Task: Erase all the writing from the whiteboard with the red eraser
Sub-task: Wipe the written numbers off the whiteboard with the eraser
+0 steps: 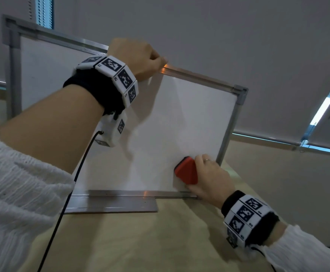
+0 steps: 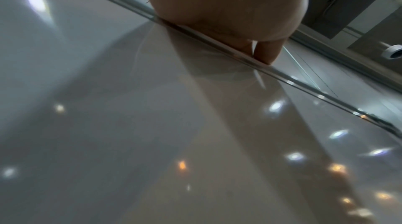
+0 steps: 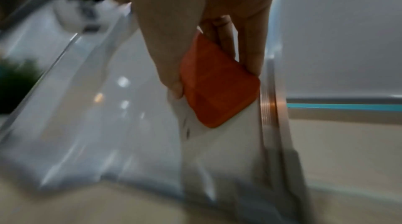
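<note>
A white whiteboard (image 1: pixel 187 122) in a metal frame stands upright on the table, leaning back. No writing shows on the part of its face that I can see. My left hand (image 1: pixel 140 57) grips the top frame rail, fingers curled over it; the left wrist view shows the palm (image 2: pixel 228 9) against that rail. My right hand (image 1: pixel 209 173) holds the red eraser (image 1: pixel 187 170) flat against the board's lower right corner. In the blurred right wrist view the eraser (image 3: pixel 217 88) sits between thumb and fingers, close to the right frame (image 3: pixel 272 107).
The board's metal tray (image 1: pixel 111 203) rests on a beige table (image 1: pixel 140 242). A black cable (image 1: pixel 66 203) hangs from my left wrist across the tray. Grey blinds and a wall fill the background.
</note>
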The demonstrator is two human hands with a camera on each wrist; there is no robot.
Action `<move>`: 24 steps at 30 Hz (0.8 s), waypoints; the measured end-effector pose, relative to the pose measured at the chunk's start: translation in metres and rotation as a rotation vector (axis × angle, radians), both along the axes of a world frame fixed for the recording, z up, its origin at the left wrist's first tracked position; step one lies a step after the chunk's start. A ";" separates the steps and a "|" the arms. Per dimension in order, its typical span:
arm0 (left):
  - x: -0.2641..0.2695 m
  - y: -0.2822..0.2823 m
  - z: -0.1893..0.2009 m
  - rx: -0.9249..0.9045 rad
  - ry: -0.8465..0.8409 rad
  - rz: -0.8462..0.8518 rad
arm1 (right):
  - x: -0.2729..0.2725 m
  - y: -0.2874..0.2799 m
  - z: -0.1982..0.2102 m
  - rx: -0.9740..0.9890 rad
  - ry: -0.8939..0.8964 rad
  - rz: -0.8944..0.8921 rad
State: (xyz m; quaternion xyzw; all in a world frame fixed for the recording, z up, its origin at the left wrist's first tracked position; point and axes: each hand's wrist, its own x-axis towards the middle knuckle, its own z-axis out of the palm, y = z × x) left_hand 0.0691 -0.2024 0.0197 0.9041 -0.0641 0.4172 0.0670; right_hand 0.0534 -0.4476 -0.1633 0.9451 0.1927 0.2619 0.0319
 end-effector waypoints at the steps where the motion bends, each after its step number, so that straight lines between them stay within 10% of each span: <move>1: 0.000 0.000 0.001 0.002 -0.002 0.007 | 0.002 -0.002 0.007 0.181 -0.003 -0.013; 6: 0.002 -0.002 0.000 0.006 0.011 0.016 | 0.009 -0.007 0.031 0.832 -0.027 -0.178; 13: 0.004 0.000 0.000 0.017 0.012 0.024 | 0.002 0.001 -0.001 0.634 0.437 -0.249; 24: -0.001 -0.002 0.001 -0.002 0.027 0.001 | 0.010 -0.005 0.002 0.772 0.436 -0.341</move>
